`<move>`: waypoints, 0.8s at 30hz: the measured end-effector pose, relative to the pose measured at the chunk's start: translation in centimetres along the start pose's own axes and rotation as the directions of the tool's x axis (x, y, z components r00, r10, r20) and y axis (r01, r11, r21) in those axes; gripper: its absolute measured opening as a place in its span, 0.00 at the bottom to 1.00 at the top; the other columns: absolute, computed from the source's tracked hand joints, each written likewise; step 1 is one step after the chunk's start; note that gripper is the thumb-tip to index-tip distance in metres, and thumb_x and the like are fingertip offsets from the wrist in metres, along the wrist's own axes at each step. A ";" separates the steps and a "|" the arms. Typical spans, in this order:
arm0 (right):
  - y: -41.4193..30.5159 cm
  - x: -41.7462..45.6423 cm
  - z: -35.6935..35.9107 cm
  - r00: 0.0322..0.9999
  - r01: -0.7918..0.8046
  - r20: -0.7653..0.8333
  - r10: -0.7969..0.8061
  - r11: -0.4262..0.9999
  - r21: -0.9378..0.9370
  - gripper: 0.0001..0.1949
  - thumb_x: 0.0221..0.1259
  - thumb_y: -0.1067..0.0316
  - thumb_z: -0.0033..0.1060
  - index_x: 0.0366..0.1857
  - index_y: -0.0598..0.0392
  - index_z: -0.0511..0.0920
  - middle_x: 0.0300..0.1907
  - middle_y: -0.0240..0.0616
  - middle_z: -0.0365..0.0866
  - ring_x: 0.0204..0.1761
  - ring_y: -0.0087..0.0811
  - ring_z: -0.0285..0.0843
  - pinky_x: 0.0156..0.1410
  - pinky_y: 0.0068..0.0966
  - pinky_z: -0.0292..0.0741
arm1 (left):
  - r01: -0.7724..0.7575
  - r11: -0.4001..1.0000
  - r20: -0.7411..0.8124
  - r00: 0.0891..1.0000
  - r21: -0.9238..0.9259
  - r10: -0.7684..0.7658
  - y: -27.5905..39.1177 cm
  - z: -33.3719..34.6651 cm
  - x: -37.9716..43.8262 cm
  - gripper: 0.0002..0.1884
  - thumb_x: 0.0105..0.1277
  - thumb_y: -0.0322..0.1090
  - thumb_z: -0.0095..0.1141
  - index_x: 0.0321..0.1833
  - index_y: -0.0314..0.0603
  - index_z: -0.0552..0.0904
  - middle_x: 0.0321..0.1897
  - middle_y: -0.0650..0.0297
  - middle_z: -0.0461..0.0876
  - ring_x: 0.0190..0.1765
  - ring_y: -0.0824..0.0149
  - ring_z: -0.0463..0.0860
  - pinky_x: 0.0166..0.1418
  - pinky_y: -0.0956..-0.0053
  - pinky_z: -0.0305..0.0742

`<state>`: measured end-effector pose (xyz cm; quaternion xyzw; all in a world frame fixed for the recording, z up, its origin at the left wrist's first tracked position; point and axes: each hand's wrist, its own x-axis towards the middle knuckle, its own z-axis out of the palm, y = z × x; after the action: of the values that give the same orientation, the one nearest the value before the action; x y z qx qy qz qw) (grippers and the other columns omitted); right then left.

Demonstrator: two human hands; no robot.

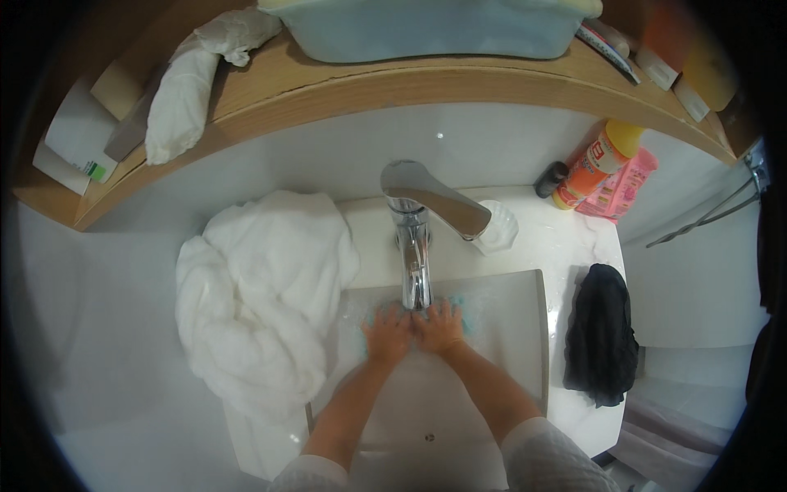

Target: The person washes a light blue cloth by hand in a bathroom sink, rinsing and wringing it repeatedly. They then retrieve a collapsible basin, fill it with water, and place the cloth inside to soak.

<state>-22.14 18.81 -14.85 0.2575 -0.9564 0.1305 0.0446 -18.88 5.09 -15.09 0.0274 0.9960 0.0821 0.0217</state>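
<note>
Both my hands are in the white washbasin point(430, 393), side by side just under the spout of the chrome faucet point(417, 270). My left hand point(388, 337) and my right hand point(439, 329) have their fingers spread and pointing away from me, with the thumbs close together. Something turquoise point(467, 317) shows in the basin around the fingertips; whether it is a thin cloth or coloured liquid, I cannot tell. The faucet's lever point(439, 200) is swung to the right. Whether water runs is hard to see.
A bundled white towel point(264, 295) lies left of the basin, a black cloth point(601, 338) right. Behind stand a white shell-shaped dish point(499, 227), a dark small bottle point(551, 179), an orange bottle point(593, 166) and a pink packet point(622, 187). A wooden shelf point(399, 89) overhangs, holding a plastic tub point(430, 31).
</note>
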 end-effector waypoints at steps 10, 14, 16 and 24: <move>-0.2 0.0 -2.4 0.974 -0.042 0.226 0.020 0.995 0.090 0.19 0.44 0.53 0.54 0.44 0.41 0.73 0.45 0.45 0.68 0.45 0.47 0.68 0.41 0.45 0.67 | 0.014 0.987 0.175 0.984 -0.161 0.014 0.8 -4.0 0.5 0.20 0.48 0.42 0.53 0.46 0.48 0.71 0.43 0.63 0.68 0.45 0.56 0.69 0.42 0.49 0.63; -0.3 -3.7 -5.9 0.761 0.113 0.633 -0.145 0.989 0.091 0.27 0.46 0.47 0.53 0.53 0.42 0.68 0.49 0.48 0.66 0.50 0.45 0.64 0.49 0.49 0.61 | -0.212 0.968 0.256 0.936 -0.138 0.241 0.5 -5.0 -4.2 0.27 0.49 0.46 0.53 0.55 0.50 0.68 0.53 0.62 0.65 0.55 0.55 0.65 0.49 0.47 0.60; 0.4 -6.0 -6.8 0.828 0.227 0.519 -0.213 0.973 0.037 0.30 0.48 0.44 0.50 0.58 0.40 0.64 0.53 0.50 0.62 0.54 0.48 0.60 0.52 0.54 0.59 | -0.300 0.950 0.207 0.927 -0.087 0.312 0.9 -5.7 -5.9 0.31 0.49 0.48 0.53 0.59 0.52 0.65 0.60 0.62 0.60 0.61 0.55 0.59 0.55 0.45 0.55; -0.2 -3.8 -5.7 0.957 0.127 0.261 -0.126 0.992 0.012 0.33 0.49 0.39 0.44 0.61 0.39 0.58 0.65 0.50 0.46 0.66 0.54 0.41 0.59 0.62 0.46 | -0.123 0.992 0.037 0.992 -0.040 0.125 1.7 -4.3 -4.0 0.34 0.52 0.49 0.53 0.63 0.50 0.61 0.66 0.64 0.52 0.67 0.56 0.50 0.61 0.40 0.42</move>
<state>-18.63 22.01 -9.87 0.3328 -0.9358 0.0898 -0.0732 -15.04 5.82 -10.38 0.0903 0.9900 0.1016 0.0365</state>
